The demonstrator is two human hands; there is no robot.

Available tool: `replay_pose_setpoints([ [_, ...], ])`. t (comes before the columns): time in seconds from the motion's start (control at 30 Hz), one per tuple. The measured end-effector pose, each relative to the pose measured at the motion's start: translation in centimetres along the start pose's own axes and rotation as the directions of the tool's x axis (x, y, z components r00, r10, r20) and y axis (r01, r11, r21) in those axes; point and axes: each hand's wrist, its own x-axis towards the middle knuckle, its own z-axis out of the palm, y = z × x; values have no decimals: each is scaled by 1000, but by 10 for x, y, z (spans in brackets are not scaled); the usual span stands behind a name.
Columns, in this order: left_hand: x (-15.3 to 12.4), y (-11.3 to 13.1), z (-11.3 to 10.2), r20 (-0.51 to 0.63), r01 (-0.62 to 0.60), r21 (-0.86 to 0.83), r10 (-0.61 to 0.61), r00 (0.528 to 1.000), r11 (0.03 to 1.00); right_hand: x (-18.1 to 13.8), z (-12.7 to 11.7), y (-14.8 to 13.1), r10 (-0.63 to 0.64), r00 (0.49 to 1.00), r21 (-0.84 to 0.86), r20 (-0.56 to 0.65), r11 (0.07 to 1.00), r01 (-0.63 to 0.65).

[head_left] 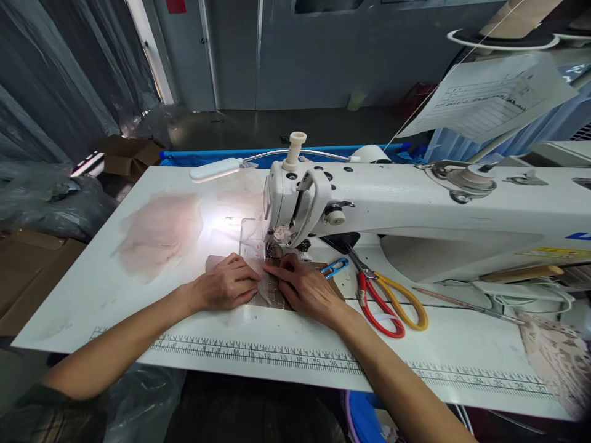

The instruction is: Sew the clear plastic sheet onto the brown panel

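Observation:
My left hand [226, 284] and my right hand [307, 288] lie flat side by side on a small piece of sheer pale fabric [268, 287], fingertips pinching and pressing it down just in front of the needle. The fabric rests on the bed of a white sewing machine [369, 203], whose head and presser foot [277, 249] stand right behind my fingers. A gooseneck lamp [217, 169] lights the spot.
A stack of pale pink sheer pieces [159, 234] lies at the left of the white table [92, 289]. Red-handled and yellow-handled scissors [388, 298] and blue thread snips [335, 267] lie right of my right hand. Lace fabric [558, 360] hangs at the right edge. Printed ruler [258, 354] runs along the front.

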Motion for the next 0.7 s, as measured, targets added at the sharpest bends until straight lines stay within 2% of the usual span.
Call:
replay_pose_setpoints([
  [0.43, -1, -2, -1, 24, -46, 32, 45, 999, 998, -3, 7, 4, -70, 995, -13, -65, 998, 69],
  [0.7, 0, -1, -3, 16, -55, 71, 54, 998, 996, -9, 4, 4, -12, 998, 51, -59, 999, 15],
])
